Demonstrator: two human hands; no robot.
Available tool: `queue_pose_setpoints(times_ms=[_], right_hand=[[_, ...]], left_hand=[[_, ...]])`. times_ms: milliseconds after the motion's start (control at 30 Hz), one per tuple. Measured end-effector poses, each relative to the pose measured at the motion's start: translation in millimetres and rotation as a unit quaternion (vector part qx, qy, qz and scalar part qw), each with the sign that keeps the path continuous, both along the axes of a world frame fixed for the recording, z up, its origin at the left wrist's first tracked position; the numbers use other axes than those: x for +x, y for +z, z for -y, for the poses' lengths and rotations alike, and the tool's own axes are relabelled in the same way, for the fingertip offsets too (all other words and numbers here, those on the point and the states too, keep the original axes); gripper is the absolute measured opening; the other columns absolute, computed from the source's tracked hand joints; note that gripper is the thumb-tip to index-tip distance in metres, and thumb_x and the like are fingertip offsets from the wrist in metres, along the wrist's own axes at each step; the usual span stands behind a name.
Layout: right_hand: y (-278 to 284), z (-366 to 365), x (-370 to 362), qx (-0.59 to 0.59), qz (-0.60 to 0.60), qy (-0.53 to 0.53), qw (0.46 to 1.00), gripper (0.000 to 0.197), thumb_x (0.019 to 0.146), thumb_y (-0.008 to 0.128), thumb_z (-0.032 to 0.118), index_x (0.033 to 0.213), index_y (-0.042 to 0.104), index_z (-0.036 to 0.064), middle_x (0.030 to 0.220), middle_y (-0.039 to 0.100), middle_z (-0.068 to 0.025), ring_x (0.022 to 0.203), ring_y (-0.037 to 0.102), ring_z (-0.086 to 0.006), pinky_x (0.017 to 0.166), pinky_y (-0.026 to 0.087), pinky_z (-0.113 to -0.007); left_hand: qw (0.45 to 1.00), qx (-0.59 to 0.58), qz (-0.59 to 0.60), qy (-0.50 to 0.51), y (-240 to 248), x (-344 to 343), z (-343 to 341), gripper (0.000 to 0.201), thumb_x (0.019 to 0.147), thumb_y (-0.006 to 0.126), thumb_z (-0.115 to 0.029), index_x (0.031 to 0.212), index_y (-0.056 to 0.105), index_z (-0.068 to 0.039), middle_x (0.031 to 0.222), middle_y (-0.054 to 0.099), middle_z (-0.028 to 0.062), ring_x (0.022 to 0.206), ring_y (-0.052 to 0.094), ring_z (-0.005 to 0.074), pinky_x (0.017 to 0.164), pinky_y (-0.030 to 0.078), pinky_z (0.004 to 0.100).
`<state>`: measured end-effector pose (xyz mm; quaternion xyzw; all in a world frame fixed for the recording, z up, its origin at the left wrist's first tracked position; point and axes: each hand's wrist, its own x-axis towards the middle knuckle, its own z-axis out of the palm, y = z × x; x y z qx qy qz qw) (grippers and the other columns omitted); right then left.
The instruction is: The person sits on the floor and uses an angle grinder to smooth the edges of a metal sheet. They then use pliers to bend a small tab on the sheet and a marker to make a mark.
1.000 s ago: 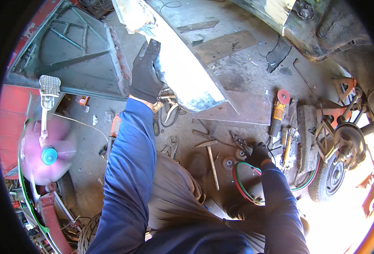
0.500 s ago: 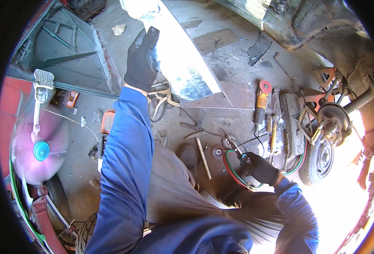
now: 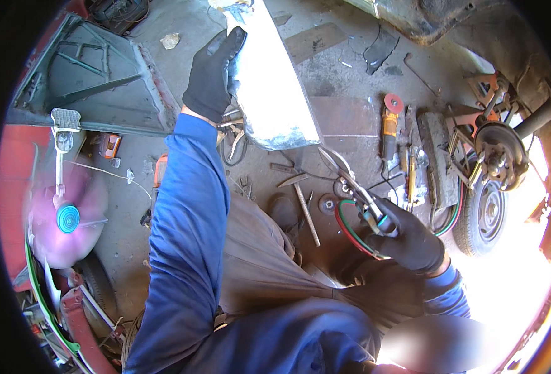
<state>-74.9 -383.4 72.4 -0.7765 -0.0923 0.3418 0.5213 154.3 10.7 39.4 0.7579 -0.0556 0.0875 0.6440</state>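
My gloved left hand point(image 3: 214, 75) is closed on the left edge of a bright, bent sheet-metal panel point(image 3: 272, 93), held up above the floor. Glare washes out much of its surface. In my gloved right hand point(image 3: 407, 240) is a pair of silver long-jawed locking pliers point(image 3: 357, 190), pointing up and left. Their tips come close to the panel's lower right corner; whether they touch it I cannot tell. Metal clamps point(image 3: 235, 138) lie partly hidden behind my left wrist. Below the panel, a hammer point(image 3: 303, 206) rests on the floor near my foot.
At right lie an angle grinder point(image 3: 389, 128), red and green hoses point(image 3: 344, 227) and a wheel point(image 3: 484, 215) beneath a brake hub point(image 3: 499, 156). A spinning fan point(image 3: 68, 218) and a green-grey panel point(image 3: 88, 75) stand left. A vehicle body point(image 3: 425, 19) overhangs the far right.
My right hand has brought the pliers up from near the floor toward the panel's lower corner. My left hand still holds the panel, which has shifted slightly right in view.
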Motion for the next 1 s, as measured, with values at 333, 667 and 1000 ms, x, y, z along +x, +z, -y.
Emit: queue_pose_setpoints(times_ms=[333,667,1000], right_hand=[[-20.5,26.2,1.4,0.089,-0.039,-0.131,0.987,0.041,0.103,0.071,0.006,0.142,0.065,-0.001,0.116,0.079,-0.0093,0.103,0.077,-0.0177,0.093,0.06,-0.032],[-43.7,22.5,15.8,0.233,-0.228,-0.017,0.945,0.048,0.104,0.078,0.021,0.144,0.064,-0.0026,0.118,0.078,-0.0111,0.107,0.075,-0.0204,0.094,0.06,-0.034],[-69.8,-88.4,-21.7,0.23,0.031,-0.075,0.97,0.079,0.093,0.091,0.023,0.158,0.054,-0.0004,0.139,0.069,-0.0126,0.125,0.066,-0.0216,0.109,0.052,-0.037]], left_hand=[[0.994,-0.033,-0.103,-0.004,-9.5,15.4,9.9,0.041,0.109,0.076,-0.039,0.128,0.077,-0.002,0.093,0.074,-0.0034,0.071,0.064,0.0042,0.059,0.049,0.0213],[0.989,0.125,0.007,0.076,-2.6,17.9,-6.0,0.053,0.101,0.076,-0.019,0.148,0.067,0.001,0.125,0.078,0.0188,0.109,0.076,0.0295,0.094,0.059,0.0362],[0.993,0.047,0.09,0.051,-0.3,14.6,-33.1,0.056,0.097,0.071,-0.008,0.152,0.064,0.001,0.137,0.074,0.025,0.121,0.076,0.0375,0.1,0.059,0.0382]])
